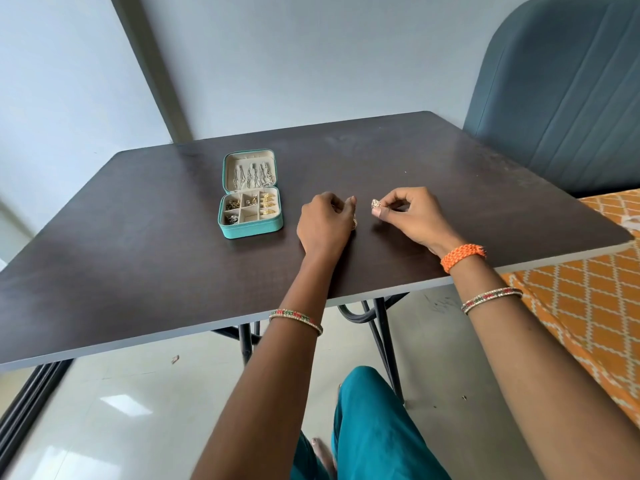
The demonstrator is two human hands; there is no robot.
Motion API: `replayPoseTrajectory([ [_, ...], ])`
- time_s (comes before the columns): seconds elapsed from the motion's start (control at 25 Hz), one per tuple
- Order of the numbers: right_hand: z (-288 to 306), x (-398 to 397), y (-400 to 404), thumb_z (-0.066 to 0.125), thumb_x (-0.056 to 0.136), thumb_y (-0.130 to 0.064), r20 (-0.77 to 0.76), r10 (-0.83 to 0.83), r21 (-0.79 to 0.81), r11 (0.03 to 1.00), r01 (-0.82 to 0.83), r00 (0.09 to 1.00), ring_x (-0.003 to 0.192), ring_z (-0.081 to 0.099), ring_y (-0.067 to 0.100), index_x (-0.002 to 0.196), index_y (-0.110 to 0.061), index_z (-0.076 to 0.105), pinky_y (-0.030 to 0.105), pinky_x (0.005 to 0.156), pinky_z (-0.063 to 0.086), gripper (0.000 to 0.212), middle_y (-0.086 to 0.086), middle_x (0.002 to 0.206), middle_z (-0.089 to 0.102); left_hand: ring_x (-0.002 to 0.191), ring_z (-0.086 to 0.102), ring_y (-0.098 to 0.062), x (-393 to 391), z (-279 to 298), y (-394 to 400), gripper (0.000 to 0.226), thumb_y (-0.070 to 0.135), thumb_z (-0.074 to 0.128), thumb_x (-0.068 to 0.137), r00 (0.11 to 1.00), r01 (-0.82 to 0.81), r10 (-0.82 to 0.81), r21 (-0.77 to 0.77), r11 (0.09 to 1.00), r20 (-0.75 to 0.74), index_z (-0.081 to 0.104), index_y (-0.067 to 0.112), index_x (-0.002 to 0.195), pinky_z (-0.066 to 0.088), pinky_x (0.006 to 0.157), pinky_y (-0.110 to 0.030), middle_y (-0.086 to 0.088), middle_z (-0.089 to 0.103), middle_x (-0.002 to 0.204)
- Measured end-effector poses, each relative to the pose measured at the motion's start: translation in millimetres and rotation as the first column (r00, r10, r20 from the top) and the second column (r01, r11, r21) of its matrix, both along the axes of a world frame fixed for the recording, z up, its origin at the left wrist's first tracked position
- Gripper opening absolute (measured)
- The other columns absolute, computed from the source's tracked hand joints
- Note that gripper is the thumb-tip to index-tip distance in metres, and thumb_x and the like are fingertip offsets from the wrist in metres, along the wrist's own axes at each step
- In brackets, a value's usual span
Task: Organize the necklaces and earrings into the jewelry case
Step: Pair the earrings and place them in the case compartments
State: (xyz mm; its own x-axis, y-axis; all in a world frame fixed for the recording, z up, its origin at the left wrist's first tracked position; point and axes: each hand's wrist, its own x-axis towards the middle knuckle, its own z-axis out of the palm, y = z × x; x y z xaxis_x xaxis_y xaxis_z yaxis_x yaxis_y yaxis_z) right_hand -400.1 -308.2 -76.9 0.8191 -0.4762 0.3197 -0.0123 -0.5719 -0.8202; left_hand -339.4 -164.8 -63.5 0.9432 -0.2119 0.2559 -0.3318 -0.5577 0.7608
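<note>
A small teal jewelry case (251, 230) lies open on the dark table (138, 254). Necklaces (251, 174) hang in its raised lid, and earrings (267, 203) fill several compartments of its base. My right hand (412, 216) pinches a small gold earring (376, 203) between thumb and fingers, just above the table, right of the case. My left hand (325, 223) rests on the table beside the case with its fingers curled; a small gold piece (355, 222) shows at its lower edge, mostly hidden.
A blue padded chair (561, 98) stands at the table's far right corner. An orange patterned cloth (588, 306) lies to the right, below the table edge. Pale walls rise behind the table. Its near edge runs across my forearms.
</note>
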Motion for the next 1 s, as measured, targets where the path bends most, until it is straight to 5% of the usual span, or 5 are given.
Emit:
replayPoseTrajectory([
  [0.28, -1, 4, -3, 0.068, 0.085, -0.011, 0.02, 0.003, 0.128, 0.992, -0.006, 1.0, 0.066, 0.062, 0.003, 0.08, -0.015, 0.071, 0.025, 0.075, 0.05, 0.007, -0.002, 0.073, 0.069, 0.095, 0.055, -0.026, -6, -5, 1, 0.019, 0.036, 0.057, 0.076, 0.998, 0.019, -0.025, 0.104, 0.994, 0.061, 0.065, 0.019, 0.074, 0.04, 0.083, -0.034, -0.001, 0.07, 0.085],
  [0.44, 2, 0, 12, 0.068, 0.085, -0.012, 0.054, -0.031, 0.164, 0.986, 0.022, 0.998, 0.072, 0.061, 0.004, 0.081, -0.014, 0.071, 0.017, 0.073, 0.049, 0.006, 0.0, 0.079, 0.07, 0.096, 0.062, -0.022, -3, -5, 7, 0.009, 0.032, 0.063, 0.079, 0.993, 0.114, -0.114, 0.016, 0.993, 0.008, 0.068, 0.024, 0.077, 0.044, 0.091, -0.037, 0.003, 0.071, 0.084],
  [0.56, 3, -5, 34, 0.071, 0.082, -0.018, 0.142, -0.127, 0.224, 0.97, 0.093, 0.982, 0.068, 0.063, 0.002, 0.076, -0.015, 0.073, 0.015, 0.068, 0.047, 0.007, -0.002, 0.073, 0.071, 0.071, 0.065, -0.012, -4, -5, 17, 0.01, 0.029, 0.074, 0.077, 0.971, 0.196, -0.219, -0.212, 0.957, -0.09, 0.069, 0.022, 0.072, 0.051, 0.08, -0.03, 0.005, 0.069, 0.069],
  [0.72, 16, -16, 66, 0.067, 0.085, -0.013, 0.218, -0.182, 0.468, 0.881, 0.061, 0.959, 0.069, 0.062, 0.005, 0.077, -0.017, 0.07, 0.015, 0.066, 0.048, 0.009, -0.002, 0.074, 0.069, 0.061, 0.063, -0.001, -16, 6, 39, 0.009, 0.007, 0.071, 0.081, 0.892, 0.176, -0.402, -0.657, 0.733, -0.209, 0.067, 0.014, 0.077, 0.048, 0.062, -0.016, 0.009, 0.07, 0.061],
  [1.0, 50, -33, 102, 0.065, 0.088, -0.014, 0.187, 0.088, 0.655, 0.731, -0.191, 0.978, 0.075, 0.062, 0.011, 0.085, -0.016, 0.07, 0.024, 0.066, 0.05, 0.006, 0.001, 0.08, 0.069, 0.069, 0.063, -0.007, -32, 28, 75, 0.014, 0.001, 0.054, 0.091, 0.756, -0.013, -0.609, -0.935, 0.353, -0.24, 0.059, 0.014, 0.086, 0.051, 0.065, -0.018, 0.002, 0.069, 0.075],
])
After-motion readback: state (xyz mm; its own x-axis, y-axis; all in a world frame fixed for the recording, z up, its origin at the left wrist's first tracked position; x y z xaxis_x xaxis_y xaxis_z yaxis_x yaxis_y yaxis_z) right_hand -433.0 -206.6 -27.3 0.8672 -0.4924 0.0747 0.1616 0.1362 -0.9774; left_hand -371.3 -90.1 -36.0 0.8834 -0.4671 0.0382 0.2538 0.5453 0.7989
